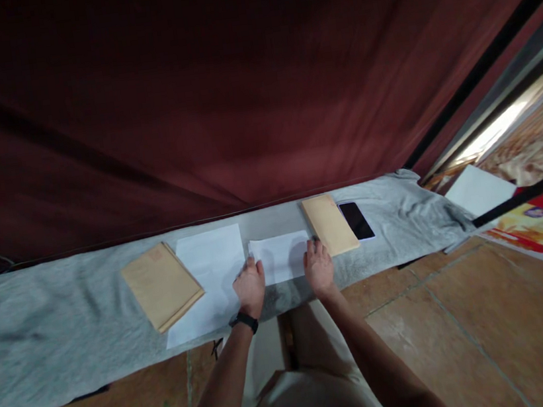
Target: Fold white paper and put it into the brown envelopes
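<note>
A small folded white sheet (281, 255) lies on the grey cloth (68, 330) in front of me. My left hand (250, 286) rests on its left edge, fingers curled down onto the paper, a black band on the wrist. My right hand (318, 267) presses the sheet's right edge with fingers lying flat. A larger white sheet (208, 272) lies to the left, under my left hand. One brown envelope stack (162, 286) sits further left, another brown envelope (329, 224) just right of my right hand.
A black phone (356, 220) lies right of the brown envelope. A dark red curtain (186, 88) hangs behind the cloth. White paper (479, 191) and a colourful poster (539, 228) lie at the right. Brown floor tiles (492, 321) show below.
</note>
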The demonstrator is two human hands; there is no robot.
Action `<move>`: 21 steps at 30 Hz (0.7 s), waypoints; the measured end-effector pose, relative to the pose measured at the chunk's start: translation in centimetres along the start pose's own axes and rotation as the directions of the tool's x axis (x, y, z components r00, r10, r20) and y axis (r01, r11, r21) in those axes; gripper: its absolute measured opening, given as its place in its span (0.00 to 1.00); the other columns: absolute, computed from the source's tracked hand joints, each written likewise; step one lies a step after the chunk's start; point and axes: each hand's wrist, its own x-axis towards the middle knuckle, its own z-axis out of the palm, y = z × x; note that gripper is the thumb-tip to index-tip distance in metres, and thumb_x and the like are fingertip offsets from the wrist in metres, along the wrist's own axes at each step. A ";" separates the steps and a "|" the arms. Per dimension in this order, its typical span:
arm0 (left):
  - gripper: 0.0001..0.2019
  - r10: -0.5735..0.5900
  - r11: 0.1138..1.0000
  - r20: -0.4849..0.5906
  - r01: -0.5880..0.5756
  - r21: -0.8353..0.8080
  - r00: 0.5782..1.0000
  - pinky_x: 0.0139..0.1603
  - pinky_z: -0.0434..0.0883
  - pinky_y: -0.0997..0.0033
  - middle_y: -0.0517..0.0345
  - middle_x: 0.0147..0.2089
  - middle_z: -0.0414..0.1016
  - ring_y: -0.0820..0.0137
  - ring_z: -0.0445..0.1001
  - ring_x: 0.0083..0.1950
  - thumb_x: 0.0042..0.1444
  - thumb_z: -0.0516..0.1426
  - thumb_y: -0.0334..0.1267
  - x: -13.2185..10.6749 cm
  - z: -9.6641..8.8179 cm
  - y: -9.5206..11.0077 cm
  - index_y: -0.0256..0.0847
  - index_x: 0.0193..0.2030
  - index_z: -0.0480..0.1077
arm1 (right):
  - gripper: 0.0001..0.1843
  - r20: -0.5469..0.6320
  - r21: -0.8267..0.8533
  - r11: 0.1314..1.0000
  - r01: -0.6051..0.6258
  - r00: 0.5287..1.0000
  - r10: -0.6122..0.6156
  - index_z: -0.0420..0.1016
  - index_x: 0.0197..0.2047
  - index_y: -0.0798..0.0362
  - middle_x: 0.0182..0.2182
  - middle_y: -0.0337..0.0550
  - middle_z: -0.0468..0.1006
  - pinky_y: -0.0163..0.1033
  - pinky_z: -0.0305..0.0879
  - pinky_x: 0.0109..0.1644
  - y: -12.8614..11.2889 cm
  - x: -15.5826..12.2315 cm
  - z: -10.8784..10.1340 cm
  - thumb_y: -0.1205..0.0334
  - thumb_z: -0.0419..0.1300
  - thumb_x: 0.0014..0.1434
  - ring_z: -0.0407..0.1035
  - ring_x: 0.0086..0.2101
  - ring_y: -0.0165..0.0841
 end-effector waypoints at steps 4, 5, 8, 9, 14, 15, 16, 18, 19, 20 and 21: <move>0.21 -0.011 1.000 0.008 0.011 0.004 1.000 0.38 0.70 0.67 0.42 0.43 0.82 0.59 0.82 0.41 0.72 0.44 0.45 0.1 -0.2 0.2 0.36 0.59 0.69 | 0.25 -0.100 0.090 0.978 0.190 0.978 -0.181 0.64 0.67 0.59 0.65 0.64 0.64 0.56 0.60 0.62 -0.7 -1.0 0.6 0.66 0.48 0.69 0.61 0.61 0.50; 0.21 -0.013 1.000 0.012 0.013 0.003 1.000 0.38 0.70 0.67 0.41 0.43 0.82 0.59 0.82 0.41 0.72 0.44 0.45 0.1 -0.3 0.2 0.36 0.60 0.69 | 0.25 -0.111 0.111 0.963 0.246 0.966 -0.234 0.63 0.68 0.59 0.67 0.62 0.62 0.56 0.58 0.64 -0.9 -1.2 0.9 0.64 0.48 0.70 0.58 0.64 0.50; 0.21 -0.011 1.000 0.017 0.011 0.001 1.000 0.38 0.69 0.67 0.42 0.42 0.82 0.59 0.82 0.42 0.72 0.45 0.45 0.1 -0.3 0.2 0.36 0.60 0.68 | 0.28 -0.093 0.145 0.932 0.331 0.943 -0.320 0.60 0.70 0.59 0.70 0.59 0.58 0.57 0.55 0.68 -1.4 -1.9 1.8 0.60 0.49 0.71 0.52 0.68 0.48; 0.21 -0.007 1.000 0.014 0.007 0.000 1.000 0.38 0.69 0.68 0.42 0.42 0.82 0.59 0.82 0.42 0.72 0.44 0.45 0.1 -0.3 0.2 0.36 0.61 0.68 | 0.28 -0.086 0.146 0.931 0.334 0.942 -0.324 0.60 0.71 0.59 0.71 0.60 0.57 0.57 0.54 0.68 -1.4 -2.1 2.2 0.59 0.49 0.71 0.51 0.69 0.48; 0.21 0.002 1.000 -0.009 -0.002 0.002 1.000 0.37 0.68 0.68 0.42 0.42 0.81 0.59 0.82 0.40 0.72 0.43 0.45 0.0 0.0 0.2 0.37 0.61 0.68 | 0.29 -0.098 0.102 0.940 0.325 0.944 -0.316 0.58 0.72 0.59 0.70 0.61 0.57 0.57 0.53 0.69 -1.0 -2.8 3.7 0.55 0.49 0.72 0.52 0.69 0.48; 0.21 0.000 1.000 -0.012 0.000 0.003 1.000 0.37 0.68 0.68 0.42 0.41 0.81 0.59 0.81 0.40 0.72 0.43 0.45 0.0 0.0 0.2 0.37 0.60 0.68 | 0.29 -0.101 0.091 0.941 0.326 0.943 -0.317 0.58 0.72 0.58 0.71 0.61 0.57 0.57 0.53 0.69 -0.9 -2.9 3.9 0.55 0.49 0.73 0.52 0.69 0.48; 0.21 -0.001 1.000 -0.014 0.001 0.002 1.000 0.37 0.68 0.68 0.43 0.41 0.81 0.59 0.81 0.39 0.72 0.43 0.45 0.0 0.1 0.2 0.37 0.60 0.68 | 0.29 -0.102 0.082 0.941 0.327 0.942 -0.319 0.57 0.72 0.58 0.71 0.61 0.57 0.57 0.53 0.69 -0.9 -3.0 4.0 0.55 0.49 0.73 0.52 0.69 0.48; 0.21 -0.007 1.000 -0.016 0.007 -0.006 1.000 0.37 0.69 0.67 0.43 0.40 0.81 0.60 0.81 0.39 0.72 0.43 0.46 0.1 0.1 0.0 0.37 0.60 0.68 | 0.30 -0.103 0.068 0.942 0.329 0.941 -0.322 0.57 0.72 0.59 0.71 0.61 0.57 0.57 0.52 0.69 -0.9 -3.0 4.1 0.55 0.49 0.73 0.52 0.69 0.48; 0.21 -0.014 1.000 -0.019 0.014 -0.013 1.000 0.37 0.69 0.67 0.44 0.40 0.81 0.59 0.81 0.38 0.72 0.43 0.46 0.1 0.0 0.0 0.37 0.60 0.68 | 0.30 -0.103 0.064 0.941 0.331 0.941 -0.324 0.57 0.72 0.59 0.71 0.61 0.56 0.57 0.52 0.69 -0.9 -3.0 4.0 0.55 0.49 0.73 0.51 0.69 0.49; 0.21 -0.023 0.999 -0.029 0.022 -0.023 0.999 0.38 0.69 0.66 0.44 0.41 0.81 0.59 0.80 0.38 0.72 0.44 0.46 0.1 0.0 -0.1 0.37 0.60 0.68 | 0.30 -0.104 0.063 0.941 0.332 0.940 -0.325 0.57 0.72 0.60 0.71 0.62 0.56 0.57 0.51 0.70 -0.9 -3.0 4.0 0.54 0.49 0.72 0.51 0.69 0.49; 0.21 -0.027 0.999 -0.049 0.026 -0.033 0.998 0.39 0.70 0.65 0.44 0.42 0.80 0.59 0.80 0.39 0.71 0.44 0.46 0.1 -0.1 -0.2 0.37 0.60 0.67 | 0.31 -0.104 0.063 0.942 0.331 0.940 -0.324 0.57 0.72 0.60 0.71 0.62 0.56 0.57 0.51 0.70 -1.0 -3.0 3.9 0.54 0.49 0.72 0.51 0.69 0.49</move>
